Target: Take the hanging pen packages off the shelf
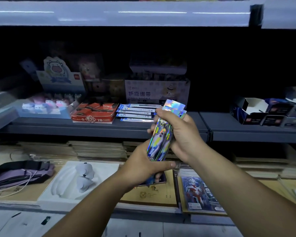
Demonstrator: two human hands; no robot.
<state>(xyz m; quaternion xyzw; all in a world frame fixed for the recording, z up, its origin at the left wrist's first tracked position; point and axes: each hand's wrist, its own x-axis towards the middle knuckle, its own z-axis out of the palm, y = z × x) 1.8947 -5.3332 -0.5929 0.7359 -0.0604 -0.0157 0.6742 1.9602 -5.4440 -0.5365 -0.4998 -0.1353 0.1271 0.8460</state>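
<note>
A stack of shiny holographic card packs (160, 139) stands upright between both hands, in front of a grey store shelf (109, 127). My left hand (143, 165) grips the bottom of the stack, thumb across its lower end. My right hand (179, 134) grips the upper part from the right, fingers curled over the top where the silvery pack tops (173, 106) stick out. The lower ends of the packs are hidden in my left palm.
On the grey shelf stand a red box of pencils (94, 112), blue-and-white packets (137, 112), a display of small cow figures (44, 106) and dark boxes (266, 112) at right. Below lie a purple bag (19, 171), a white tray (79, 178), brown notebooks (99, 149) and a hero card pack (200, 194).
</note>
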